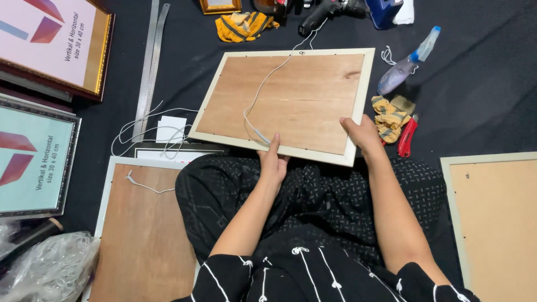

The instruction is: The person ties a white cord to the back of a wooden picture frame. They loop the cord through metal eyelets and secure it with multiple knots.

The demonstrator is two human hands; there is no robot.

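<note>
— How far are you with the frame (291,100)?

— It lies face down by my knees. The brown wood back is in, and the white string (267,84) is on but loose.

— Your hands?

— My left hand (274,159) pinches the near pale edge. My right hand (362,134) grips the smooth corner

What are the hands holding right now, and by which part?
Both hold the face-down picture frame by its near edge: left hand mid-edge beside the white cord, right hand at the near right corner.
</note>
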